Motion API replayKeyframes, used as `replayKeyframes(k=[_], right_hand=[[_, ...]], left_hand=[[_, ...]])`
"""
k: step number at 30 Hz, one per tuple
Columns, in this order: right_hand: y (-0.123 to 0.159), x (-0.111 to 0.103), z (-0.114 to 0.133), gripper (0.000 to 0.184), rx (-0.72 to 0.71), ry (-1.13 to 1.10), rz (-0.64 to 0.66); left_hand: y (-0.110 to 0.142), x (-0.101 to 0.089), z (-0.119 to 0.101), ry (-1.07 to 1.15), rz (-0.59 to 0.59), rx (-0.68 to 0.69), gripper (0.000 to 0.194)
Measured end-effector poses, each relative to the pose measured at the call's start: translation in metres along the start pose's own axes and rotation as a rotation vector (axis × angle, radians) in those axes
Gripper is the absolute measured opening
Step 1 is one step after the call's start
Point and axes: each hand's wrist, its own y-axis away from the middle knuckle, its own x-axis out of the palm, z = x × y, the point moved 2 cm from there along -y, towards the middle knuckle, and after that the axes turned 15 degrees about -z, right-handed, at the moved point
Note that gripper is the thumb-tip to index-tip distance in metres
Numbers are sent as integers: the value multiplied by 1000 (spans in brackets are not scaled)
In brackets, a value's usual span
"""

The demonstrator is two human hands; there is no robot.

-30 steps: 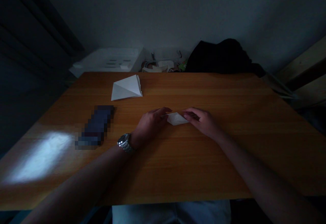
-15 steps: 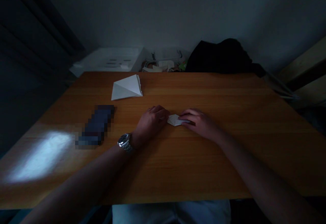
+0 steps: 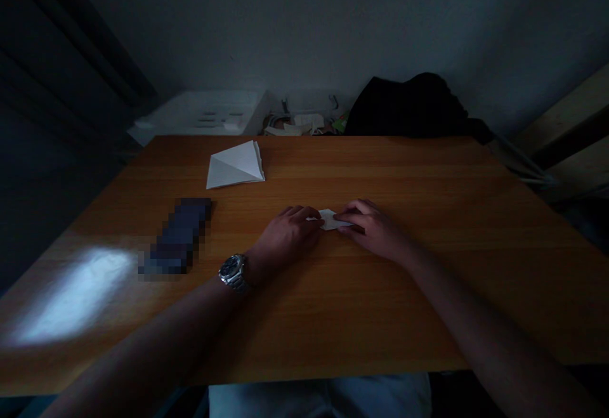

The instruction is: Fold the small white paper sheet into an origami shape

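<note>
A small piece of folded white paper [image 3: 328,219] lies low over the middle of the wooden table [image 3: 304,316], between my two hands. My left hand [image 3: 291,231], with a metal watch [image 3: 233,270] on its wrist, has its fingers closed on the paper's left end. From the other side my right hand [image 3: 368,224] pinches the right end between thumb and fingers. My fingers hide both ends of the paper, so its full shape cannot be seen.
Toward the back left of the table lies a larger stack of folded white paper [image 3: 236,164]. A blurred-out dark rectangular object [image 3: 181,237] is left of my left hand. Behind the table stand a white plastic tray [image 3: 204,110] and a black bag-like shape [image 3: 413,107].
My left hand has shifted slightly right and down, and its fingers now cover more of the small paper's left side. My right hand keeps its hold almost unmoved.
</note>
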Motion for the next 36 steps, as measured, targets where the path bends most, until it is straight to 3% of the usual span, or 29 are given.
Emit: replayKeyframes(k=[21, 29, 36], right_hand=[[3, 2, 7, 23, -131, -64, 57], [0, 5, 2, 27, -87, -48, -59], [1, 10, 0, 31, -84, 39, -54]], left_hand=[[3, 6, 9, -61, -16, -70, 35], [2, 6, 10, -53, 0, -75, 36], [4, 8, 10, -38, -19, -56, 36]])
